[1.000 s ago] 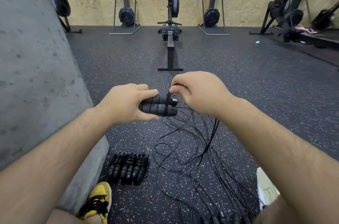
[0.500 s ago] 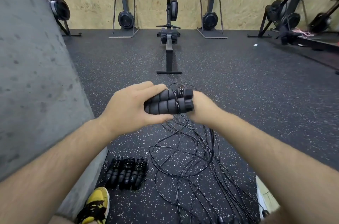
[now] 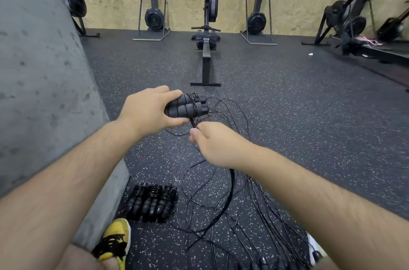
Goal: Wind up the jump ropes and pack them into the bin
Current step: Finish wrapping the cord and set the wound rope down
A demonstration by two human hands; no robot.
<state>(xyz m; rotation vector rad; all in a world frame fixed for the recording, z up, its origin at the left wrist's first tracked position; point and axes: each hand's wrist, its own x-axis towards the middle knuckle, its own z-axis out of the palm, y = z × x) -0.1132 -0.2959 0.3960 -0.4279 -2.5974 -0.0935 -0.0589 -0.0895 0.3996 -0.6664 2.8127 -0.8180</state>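
The left hand (image 3: 150,112) squeezes both handles (image 3: 188,107) together — the right hand (image 3: 212,141) pinches the cord (image 3: 193,123) to wrap it tight.

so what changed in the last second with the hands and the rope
The right hand, pinching the cord, swung from the tips of the handles round behind them and down; it now holds the cord just below them. A few turns of cord have appeared round the handles. The left hand still grips both handles, and the three wound ropes have not moved.
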